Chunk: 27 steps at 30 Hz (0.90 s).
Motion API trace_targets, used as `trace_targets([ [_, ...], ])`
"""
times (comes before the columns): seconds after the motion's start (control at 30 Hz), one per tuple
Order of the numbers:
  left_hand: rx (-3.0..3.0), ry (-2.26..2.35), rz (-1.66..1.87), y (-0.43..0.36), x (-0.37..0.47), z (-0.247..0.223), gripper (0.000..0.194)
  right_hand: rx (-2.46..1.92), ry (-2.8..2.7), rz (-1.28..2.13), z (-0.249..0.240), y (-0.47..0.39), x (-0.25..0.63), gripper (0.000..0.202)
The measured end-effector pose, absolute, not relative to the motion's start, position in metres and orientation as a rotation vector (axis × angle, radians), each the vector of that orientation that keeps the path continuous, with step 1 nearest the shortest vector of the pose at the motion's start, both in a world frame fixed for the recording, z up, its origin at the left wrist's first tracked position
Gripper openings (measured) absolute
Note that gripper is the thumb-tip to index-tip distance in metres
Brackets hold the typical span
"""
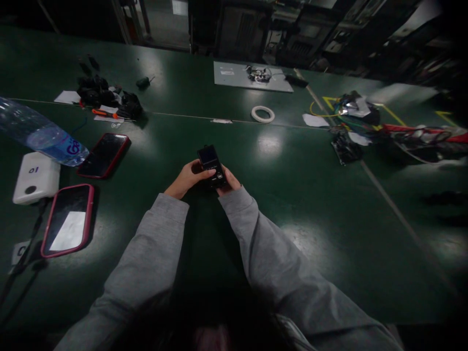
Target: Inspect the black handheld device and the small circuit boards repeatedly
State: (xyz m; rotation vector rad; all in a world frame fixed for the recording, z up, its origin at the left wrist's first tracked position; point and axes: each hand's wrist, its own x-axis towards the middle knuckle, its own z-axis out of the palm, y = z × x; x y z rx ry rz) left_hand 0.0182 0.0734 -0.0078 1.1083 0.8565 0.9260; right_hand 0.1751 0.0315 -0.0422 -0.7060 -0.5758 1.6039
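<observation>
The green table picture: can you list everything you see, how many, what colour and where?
Table: 1, green, across the view
Black device: 1, black, between the hands
Red-edged phone: 1, dark screen, left
Pink-edged phone: 1, dark screen, nearer left
Bottle: 1, clear, blue label, far left
White box: 1, white, beside the phones
Orange tool: 1, orange, upper left
Dark clutter: count unclear, black, upper left
Ring: 1, white, beyond the hands
Panel: 1, grey, far edge
Wires: count unclear, red and other colours, right
Left hand: 1, grey sleeve, thumb over the screen
Right hand: 1, grey sleeve, at the device's right side
</observation>
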Motion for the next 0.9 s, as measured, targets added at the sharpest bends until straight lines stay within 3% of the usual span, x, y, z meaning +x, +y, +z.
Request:
trace_targets([
  [0.4,1.229,0.959,0.791,0.074,0.018,-0.004,0.054,-0.954,-0.911,1.455,-0.023,0.031,0.203,0.067],
  [0.9,1.281,0.974,0.797,0.075,0.022,-0.010,0.068,-0.989,-0.829,1.410,-0.018,0.028,0.199,0.054],
])
